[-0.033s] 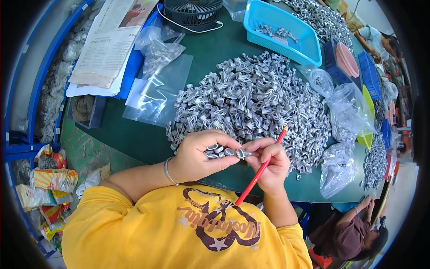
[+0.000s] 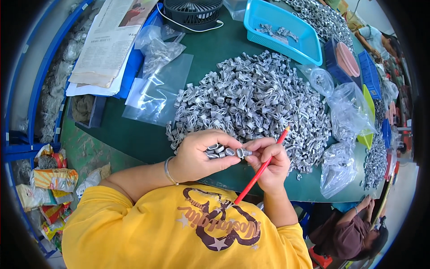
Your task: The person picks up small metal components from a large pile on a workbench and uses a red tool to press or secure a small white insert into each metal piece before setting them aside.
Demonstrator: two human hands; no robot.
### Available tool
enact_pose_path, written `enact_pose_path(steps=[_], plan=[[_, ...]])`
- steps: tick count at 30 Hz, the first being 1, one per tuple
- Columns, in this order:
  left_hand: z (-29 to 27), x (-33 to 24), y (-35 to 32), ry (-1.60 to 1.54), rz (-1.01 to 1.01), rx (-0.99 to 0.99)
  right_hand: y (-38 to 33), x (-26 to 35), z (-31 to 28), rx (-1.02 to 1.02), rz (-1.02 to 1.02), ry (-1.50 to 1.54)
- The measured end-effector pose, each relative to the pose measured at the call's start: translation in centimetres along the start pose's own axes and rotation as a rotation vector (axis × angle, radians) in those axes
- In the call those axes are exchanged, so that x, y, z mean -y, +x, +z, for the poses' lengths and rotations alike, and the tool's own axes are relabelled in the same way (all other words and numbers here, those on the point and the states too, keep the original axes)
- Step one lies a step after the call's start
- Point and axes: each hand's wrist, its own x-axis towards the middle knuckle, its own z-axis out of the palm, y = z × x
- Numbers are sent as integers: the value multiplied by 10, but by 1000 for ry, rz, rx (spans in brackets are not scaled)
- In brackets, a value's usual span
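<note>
My left hand (image 2: 199,154) is closed around a small row of grey metal pieces (image 2: 224,151), just in front of a big heap of the same grey metal pieces (image 2: 255,98) on the green table (image 2: 134,139). My right hand (image 2: 268,161) pinches the end piece of that row with thumb and forefinger and also holds a red pencil (image 2: 260,170), which slants from above the hand down toward my yellow shirt. Both hands meet over the table's near edge. A thin bangle sits on my left wrist.
A blue tray (image 2: 309,45) with a few pieces and a dark fan (image 2: 192,11) stand at the back. Clear plastic bags (image 2: 156,89) lie to the left, filled bags (image 2: 342,134) to the right. Papers (image 2: 107,45) rest at back left. Another person (image 2: 354,228) sits at lower right.
</note>
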Motion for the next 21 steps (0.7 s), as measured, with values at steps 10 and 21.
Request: enact_pose_path(steps=[10, 21], plan=[[3, -1, -5, -458, -455, 2, 3, 10, 6, -126, -200, -96], [5, 4, -5, -796, -740, 58, 9, 19, 18, -64, -388, -373]])
